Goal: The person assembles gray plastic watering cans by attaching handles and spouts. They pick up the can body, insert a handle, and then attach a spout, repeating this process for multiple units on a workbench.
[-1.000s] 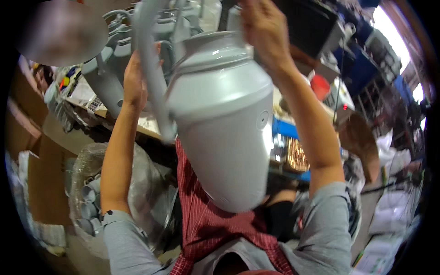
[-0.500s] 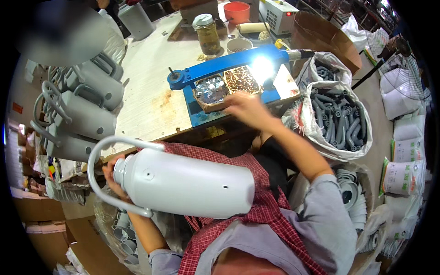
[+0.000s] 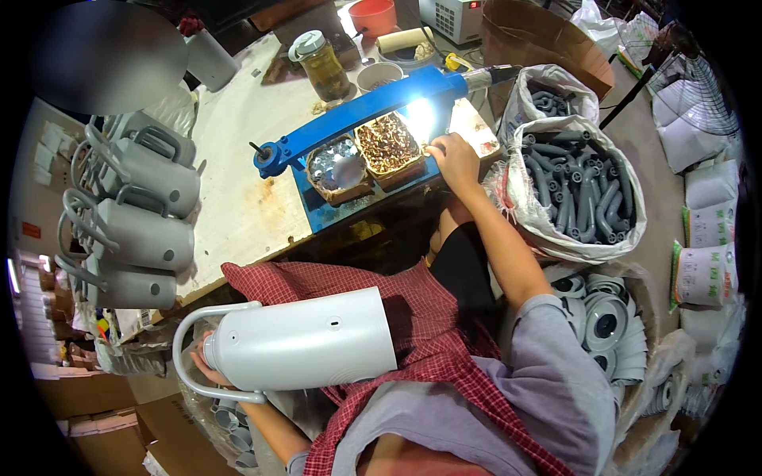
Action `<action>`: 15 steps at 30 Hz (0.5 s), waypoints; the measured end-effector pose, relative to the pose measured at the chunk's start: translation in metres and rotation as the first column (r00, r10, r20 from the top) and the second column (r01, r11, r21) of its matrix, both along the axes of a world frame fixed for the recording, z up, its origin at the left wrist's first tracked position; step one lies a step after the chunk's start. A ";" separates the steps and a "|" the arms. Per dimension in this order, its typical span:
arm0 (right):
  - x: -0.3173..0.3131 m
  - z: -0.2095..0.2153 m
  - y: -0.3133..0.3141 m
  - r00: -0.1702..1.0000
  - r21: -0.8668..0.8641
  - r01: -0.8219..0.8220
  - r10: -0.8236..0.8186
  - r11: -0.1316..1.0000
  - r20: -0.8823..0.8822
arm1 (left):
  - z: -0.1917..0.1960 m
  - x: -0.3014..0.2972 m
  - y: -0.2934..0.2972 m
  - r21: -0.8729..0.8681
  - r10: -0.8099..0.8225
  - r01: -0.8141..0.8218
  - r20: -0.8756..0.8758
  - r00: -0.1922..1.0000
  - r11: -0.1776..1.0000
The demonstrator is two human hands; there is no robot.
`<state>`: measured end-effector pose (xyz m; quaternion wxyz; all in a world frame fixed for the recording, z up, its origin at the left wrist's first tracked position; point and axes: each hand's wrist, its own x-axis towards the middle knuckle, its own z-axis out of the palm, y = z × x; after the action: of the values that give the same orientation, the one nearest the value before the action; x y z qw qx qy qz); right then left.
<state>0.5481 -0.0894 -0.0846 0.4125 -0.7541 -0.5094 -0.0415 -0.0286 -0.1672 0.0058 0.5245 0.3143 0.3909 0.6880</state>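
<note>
Across my lap lies a light grey vacuum jug with a looped carrying handle at its neck end. My left hand is closed around the neck, partly hidden behind the jug and handle. Over at the bench edge, my right hand has its fingertips pressed together beside a box of small copper-coloured screws; what they hold, if anything, is too small to make out. Left of that box is a box of small shiny discs. A blue metal arm with a bright lamp spans above both.
Several grey jugs lie stacked at the left of the bench. A glass jar and a red bowl stand behind. On the right, a white sack holds dark grey handles, with grey round parts bagged below it.
My right hand has moved right from the disc box to beyond the screw box. The jug has turned in my left hand, bringing its small slot upward. The head view has shifted slightly.
</note>
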 end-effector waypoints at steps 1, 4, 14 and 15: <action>-0.002 -0.001 0.002 1.000 0.001 0.019 -0.019 1.000 0.011 | -0.001 -0.005 0.000 0.008 0.025 -0.025 -0.041 0.999 1.000; -0.004 -0.002 0.002 0.999 0.060 -0.011 0.009 0.998 0.034 | -0.004 -0.005 -0.005 -0.189 0.188 -0.187 -0.013 0.982 0.964; 0.007 -0.011 0.006 0.981 0.168 -0.164 0.142 0.972 0.135 | -0.041 -0.017 -0.046 0.104 0.291 -0.273 -0.423 0.858 0.956; 0.006 -0.009 0.004 0.979 0.147 -0.171 0.151 0.974 0.137 | -0.039 -0.017 -0.049 0.059 0.231 -0.224 -0.303 0.925 0.973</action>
<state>0.5543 -0.0852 -0.0940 0.4404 -0.6710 -0.5889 -0.0952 -0.0452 -0.2162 -0.0333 0.3700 0.3762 0.4933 0.6915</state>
